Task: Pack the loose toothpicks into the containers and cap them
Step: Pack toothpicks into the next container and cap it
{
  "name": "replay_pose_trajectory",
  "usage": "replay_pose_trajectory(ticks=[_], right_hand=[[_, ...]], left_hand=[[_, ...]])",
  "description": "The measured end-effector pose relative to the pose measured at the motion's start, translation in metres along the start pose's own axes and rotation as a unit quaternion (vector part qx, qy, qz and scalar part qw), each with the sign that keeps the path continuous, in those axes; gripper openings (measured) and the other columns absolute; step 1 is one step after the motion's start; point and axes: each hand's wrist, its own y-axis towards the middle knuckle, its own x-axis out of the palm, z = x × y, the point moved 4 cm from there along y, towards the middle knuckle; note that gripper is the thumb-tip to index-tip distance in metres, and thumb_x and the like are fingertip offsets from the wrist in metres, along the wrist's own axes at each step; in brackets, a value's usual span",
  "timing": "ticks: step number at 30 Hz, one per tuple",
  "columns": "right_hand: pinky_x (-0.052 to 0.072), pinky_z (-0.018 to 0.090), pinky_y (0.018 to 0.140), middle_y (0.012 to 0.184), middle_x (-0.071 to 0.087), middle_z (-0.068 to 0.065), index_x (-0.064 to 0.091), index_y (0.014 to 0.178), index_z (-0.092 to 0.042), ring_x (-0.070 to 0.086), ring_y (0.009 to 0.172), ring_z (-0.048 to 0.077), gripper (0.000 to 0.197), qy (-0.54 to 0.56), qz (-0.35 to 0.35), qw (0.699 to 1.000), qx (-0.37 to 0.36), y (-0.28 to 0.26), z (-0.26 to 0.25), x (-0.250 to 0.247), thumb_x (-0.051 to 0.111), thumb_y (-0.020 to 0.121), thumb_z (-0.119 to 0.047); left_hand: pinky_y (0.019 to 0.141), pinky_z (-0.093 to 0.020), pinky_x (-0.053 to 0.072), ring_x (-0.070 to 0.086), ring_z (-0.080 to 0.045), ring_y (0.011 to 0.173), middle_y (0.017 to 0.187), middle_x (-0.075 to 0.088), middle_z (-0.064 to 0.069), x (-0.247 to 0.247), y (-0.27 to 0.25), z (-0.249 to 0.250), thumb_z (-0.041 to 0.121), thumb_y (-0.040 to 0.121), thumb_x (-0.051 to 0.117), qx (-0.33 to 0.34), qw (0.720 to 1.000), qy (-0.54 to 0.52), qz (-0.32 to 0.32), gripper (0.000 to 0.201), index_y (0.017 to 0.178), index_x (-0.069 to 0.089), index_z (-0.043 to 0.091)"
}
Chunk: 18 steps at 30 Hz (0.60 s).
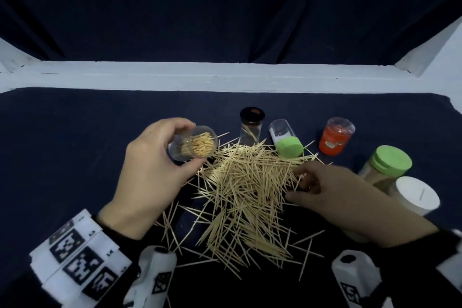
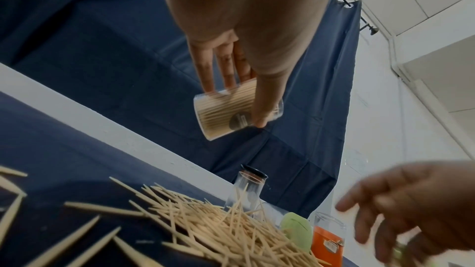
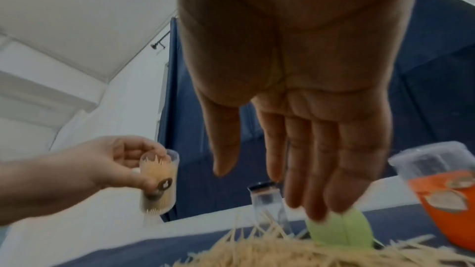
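A person's left hand grips a clear container packed with toothpicks, raised over the desk. The right hand, fingers loosely extended, touches the loose toothpick pile. Behind stand a near-empty black-capped jar and an orange container.

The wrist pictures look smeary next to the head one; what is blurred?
Left wrist view: the right hand is smeared. Right wrist view: the toothpick pile and held container are soft. Head view: sharp, though the right hand lies in shadow.

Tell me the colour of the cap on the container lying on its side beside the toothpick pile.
Light green cap, clearest in the head view.
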Motion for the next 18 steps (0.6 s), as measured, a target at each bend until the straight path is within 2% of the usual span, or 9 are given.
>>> replay_pose_trajectory(ticks=[3,6,8,9,11,12,14,18], right_hand=[[0.046,0.023,0.078,0.097,0.053,-0.012,0.053,0.111,-0.025,0.053,0.086,0.004,0.057,-0.061,-0.06,0.996,0.028,-0.011,-0.002,0.018,0.065,0.071,-0.064],[0.044,0.025,0.066,0.094,0.049,-0.008,0.048,0.096,-0.021,0.05,0.081,0.006,0.073,-0.092,-0.106,0.989,0.053,-0.024,-0.019,0.033,0.061,0.057,-0.081],[0.038,0.023,0.062,0.099,0.045,-0.005,0.044,0.101,-0.018,0.048,0.083,0.009,0.084,-0.105,-0.139,0.983,0.061,-0.029,-0.032,0.044,0.064,0.051,-0.083],[0.04,0.024,0.067,0.104,0.044,-0.003,0.043,0.107,-0.016,0.048,0.088,0.011,0.091,-0.109,-0.145,0.982,0.06,-0.03,-0.038,0.049,0.067,0.049,-0.081],[0.046,0.029,0.083,0.114,0.042,0.003,0.038,0.12,-0.011,0.049,0.103,0.018,0.105,-0.128,-0.131,0.981,0.054,-0.03,-0.048,0.059,0.073,0.046,-0.077],[0.045,0.032,0.089,0.118,0.041,0.005,0.035,0.124,-0.009,0.048,0.11,0.021,0.108,-0.14,-0.124,0.981,0.051,-0.029,-0.052,0.063,0.075,0.047,-0.074],[0.042,0.032,0.092,0.123,0.039,0.007,0.032,0.127,-0.008,0.047,0.116,0.023,0.103,-0.149,-0.116,0.981,0.038,-0.028,-0.058,0.069,0.076,0.056,-0.068],[0.04,0.027,0.08,0.122,0.04,0.008,0.04,0.123,-0.007,0.05,0.109,0.022,0.072,-0.148,-0.114,0.982,-0.007,-0.022,-0.063,0.068,0.065,0.078,-0.057]], left_hand=[[0.083,-0.005,0.042,0.058,0.004,0.093,0.098,0.058,0.025,0.002,0.001,-0.001,0.014,0.061,0.087,0.005,1.0,0.008,-0.012,0.05,0.101,0.061,0.03],[0.081,-0.004,0.042,0.059,0.001,0.089,0.096,0.057,0.024,0.003,0.0,-0.001,0.013,0.062,0.087,0.015,1.0,0.013,-0.017,0.047,0.101,0.063,0.024],[0.082,-0.006,0.043,0.058,0.0,0.09,0.096,0.056,0.024,0.003,0.0,-0.001,0.012,0.062,0.087,0.019,0.999,0.018,-0.02,0.048,0.102,0.064,0.022],[0.082,-0.008,0.043,0.057,0.0,0.091,0.096,0.056,0.024,0.003,0.0,-0.001,0.012,0.062,0.087,0.02,0.999,0.018,-0.024,0.048,0.103,0.064,0.022],[0.082,-0.011,0.044,0.056,0.0,0.092,0.096,0.055,0.026,0.003,-0.001,0.001,0.012,0.063,0.086,0.027,0.999,0.017,-0.03,0.047,0.103,0.064,0.022],[0.082,-0.012,0.044,0.056,0.0,0.092,0.096,0.055,0.026,0.004,-0.001,0.002,0.012,0.063,0.086,0.03,0.999,0.017,-0.032,0.047,0.103,0.064,0.022],[0.082,-0.013,0.045,0.056,-0.001,0.092,0.095,0.055,0.026,0.003,-0.001,0.003,0.014,0.063,0.086,0.03,0.999,0.014,-0.033,0.046,0.103,0.064,0.022],[0.08,-0.014,0.044,0.055,-0.004,0.09,0.092,0.056,0.021,0.004,-0.003,0.005,0.015,0.063,0.086,0.04,0.998,0.022,-0.033,0.044,0.101,0.065,0.02]])
